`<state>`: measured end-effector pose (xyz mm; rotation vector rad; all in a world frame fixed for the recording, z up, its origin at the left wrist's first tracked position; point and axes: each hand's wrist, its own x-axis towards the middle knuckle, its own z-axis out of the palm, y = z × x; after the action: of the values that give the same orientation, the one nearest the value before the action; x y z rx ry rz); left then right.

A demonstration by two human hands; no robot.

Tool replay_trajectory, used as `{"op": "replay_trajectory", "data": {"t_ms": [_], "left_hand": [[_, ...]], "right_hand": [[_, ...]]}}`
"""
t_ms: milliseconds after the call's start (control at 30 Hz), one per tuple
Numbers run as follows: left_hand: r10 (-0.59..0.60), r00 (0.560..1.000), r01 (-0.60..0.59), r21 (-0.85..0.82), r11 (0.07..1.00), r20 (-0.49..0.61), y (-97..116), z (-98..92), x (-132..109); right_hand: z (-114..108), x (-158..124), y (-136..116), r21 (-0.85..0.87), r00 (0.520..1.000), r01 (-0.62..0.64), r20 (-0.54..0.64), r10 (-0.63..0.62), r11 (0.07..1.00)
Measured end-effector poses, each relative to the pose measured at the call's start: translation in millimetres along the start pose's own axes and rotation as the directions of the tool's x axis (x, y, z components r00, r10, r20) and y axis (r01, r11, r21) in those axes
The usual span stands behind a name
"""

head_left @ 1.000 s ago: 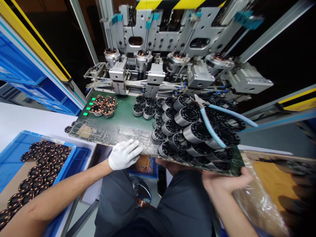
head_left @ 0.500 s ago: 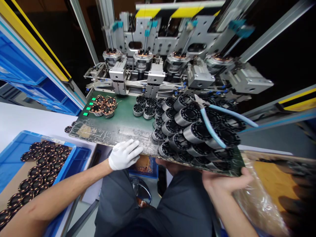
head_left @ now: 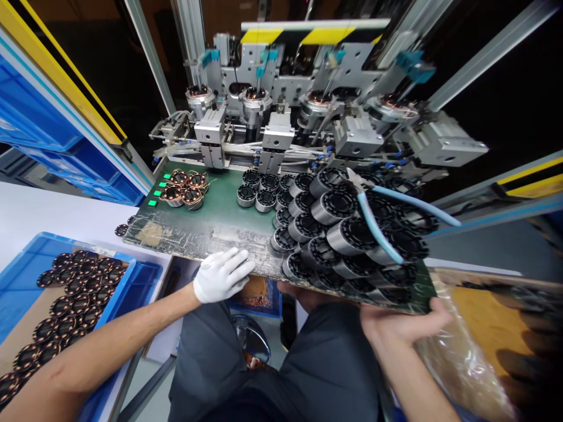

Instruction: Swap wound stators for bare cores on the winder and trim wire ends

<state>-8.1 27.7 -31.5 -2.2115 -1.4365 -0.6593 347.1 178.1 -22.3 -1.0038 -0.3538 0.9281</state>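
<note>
My left hand (head_left: pixel 223 274), in a white glove, lies with its fingers stretched out on the worn front edge of the green worktop (head_left: pixel 229 220). My bare right hand (head_left: pixel 402 322) is at the worktop's front right corner, its thumb out past the edge and its fingers hidden underneath. Stacked stator cores (head_left: pixel 336 205) with black inserts stand close to my right hand. On top of them lie cutting pliers (head_left: pixel 380 237) with light blue handles. Several copper-wound stators (head_left: pixel 192 198) sit at the worktop's left, beside green lit buttons (head_left: pixel 153 203).
Behind the worktop stands a winding machine (head_left: pixel 279 132) with a striped bar (head_left: pixel 308 36). A blue bin (head_left: pixel 44 240) of wound stators is at left, with stacked blue crates (head_left: pixel 39 111) beyond. At right is a box with clear plastic (head_left: pixel 461 351). Below is a bin of copper scraps (head_left: pixel 257 302).
The machine's striped bar and the upper plate have moved down. Both my hands, the pliers and the stators on the worktop stay where they were.
</note>
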Motion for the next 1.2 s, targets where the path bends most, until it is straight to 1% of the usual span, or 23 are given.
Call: {"op": "replay_trajectory", "data": {"t_ms": [167,333,500,633,867,1067,1200], "left_hand": [[0.002,0.999,-0.002,0.011,1.0,0.036,0.0,0.7,-2.1],[0.003,1.0,-0.003,0.015,1.0,0.02,-0.5,0.5,-1.1],[0.002,1.0,-0.002,0.021,1.0,0.014,-0.5,0.2,-0.6],[0.003,1.0,-0.003,0.022,1.0,0.017,-0.5,0.5,-2.1],[0.005,0.998,-0.007,0.027,1.0,0.069,-0.6,3.0,-6.1],[-0.003,1.0,0.002,0.021,1.0,0.025,-0.4,1.7,-4.4],[-0.004,0.999,0.002,0.027,1.0,0.052,-0.1,2.2,-5.4]], "right_hand": [[-2.4,2.6,2.5,-0.031,0.999,0.025,0.033,-0.024,0.999],[-2.1,6.8,4.5,-0.005,0.998,0.043,0.044,-0.043,0.999],[-2.7,4.3,5.2,0.006,0.995,0.062,0.077,-0.063,0.998],[-2.2,2.0,4.8,-0.028,0.993,0.084,0.085,-0.081,0.996],[-3.6,2.9,3.7,-0.028,0.993,0.07,0.1,-0.067,0.997],[-5.0,4.6,4.5,-0.044,0.995,0.067,0.08,-0.064,0.997],[-5.4,5.5,4.2,-0.052,0.996,0.048,0.077,-0.044,0.997]]}}
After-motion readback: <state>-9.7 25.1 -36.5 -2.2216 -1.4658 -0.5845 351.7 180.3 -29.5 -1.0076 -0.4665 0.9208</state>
